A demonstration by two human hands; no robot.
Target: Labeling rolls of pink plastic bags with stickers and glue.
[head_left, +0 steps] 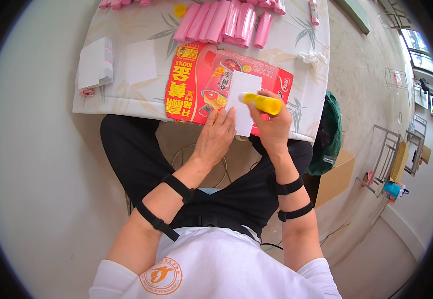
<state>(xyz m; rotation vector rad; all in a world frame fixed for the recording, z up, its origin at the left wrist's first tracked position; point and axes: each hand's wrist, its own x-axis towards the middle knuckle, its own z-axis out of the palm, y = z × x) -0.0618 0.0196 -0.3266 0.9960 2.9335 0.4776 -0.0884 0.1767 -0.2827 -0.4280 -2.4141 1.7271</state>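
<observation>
A white strip of paper [245, 89] lies on a flat piece of red printed cardboard [196, 65] at the near edge of the table. My left hand [215, 135] rests with its fingers stretched out over the left edge of the paper and the cardboard beside it. In my right hand [275, 127] is a yellow glue stick [265, 103], tilted, with its pale tip over the middle of the paper. Whether the tip touches the paper is hard to make out.
Several rolls of pink plastic [216, 22] lie across the far side of the table. A yellow cap [180, 10] sits beside them. To the left are a stack of white papers [94, 65] and a single white sheet [140, 62]. Crumpled white tissue [312, 58] lies at right.
</observation>
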